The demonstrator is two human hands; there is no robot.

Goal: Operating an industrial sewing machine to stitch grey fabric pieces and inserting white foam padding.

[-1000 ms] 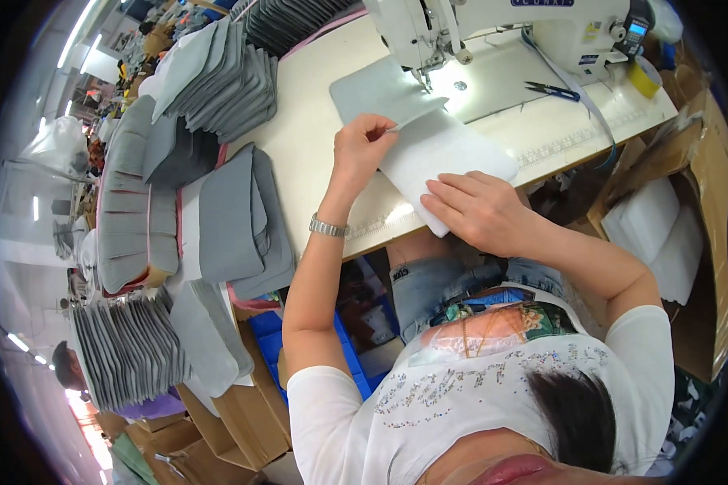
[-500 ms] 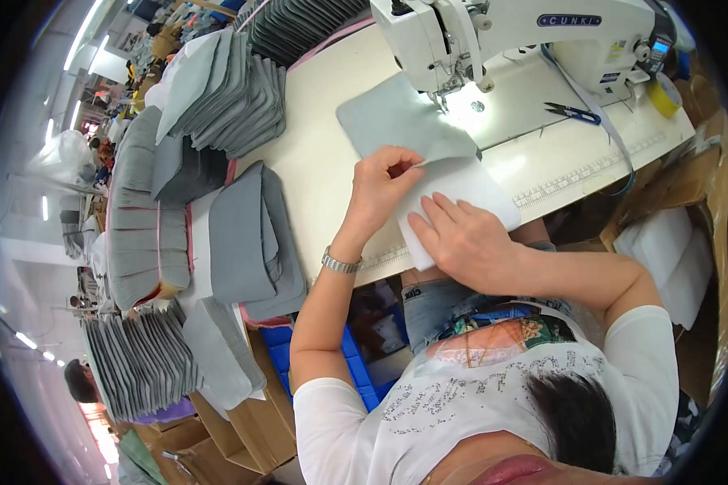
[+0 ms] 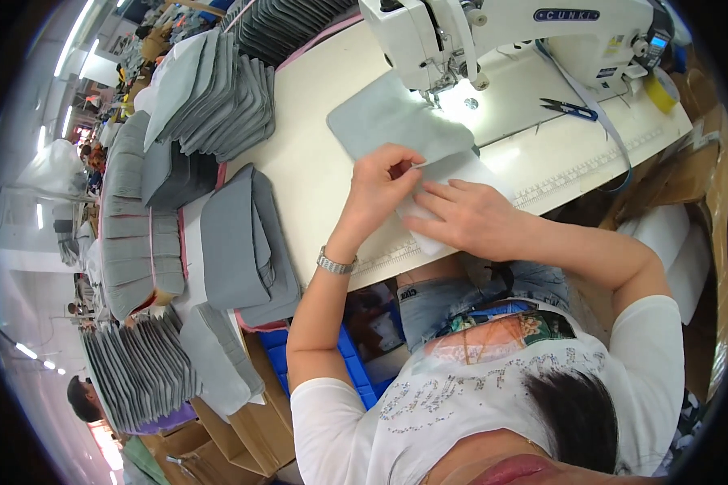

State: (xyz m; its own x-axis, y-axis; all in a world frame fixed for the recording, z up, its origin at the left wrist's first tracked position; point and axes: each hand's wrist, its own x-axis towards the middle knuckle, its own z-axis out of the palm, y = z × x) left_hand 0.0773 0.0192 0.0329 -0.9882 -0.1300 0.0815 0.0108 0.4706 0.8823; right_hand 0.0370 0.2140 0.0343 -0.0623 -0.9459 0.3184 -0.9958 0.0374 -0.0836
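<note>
A grey fabric piece point(image 3: 392, 117) with rounded corners lies on the sewing table, its far edge beside the needle area of a white sewing machine point(image 3: 408, 44). My left hand point(image 3: 380, 186) pinches the near edge of this fabric and holds it slightly raised. Under that edge goes a soft white padding sheet point(image 3: 471, 168), partly covered by the grey fabric. My right hand point(image 3: 473, 220) rests on the padding with its fingers stretched out, close to my left. How far the sheet reaches beneath the fabric is hidden.
Blue-handled thread snips point(image 3: 570, 109) and a yellow tape roll point(image 3: 662, 93) sit at the right. Folded grey pieces point(image 3: 239, 234) and a grey stack point(image 3: 218, 97) stand left. White sheets point(image 3: 679, 267) fill a carton at right; a blue crate point(image 3: 340, 356) is below the table.
My right hand has moved forward and the white sheet has slid farther under the grey fabric, with less of it showing. My left hand keeps its pinch on the edge.
</note>
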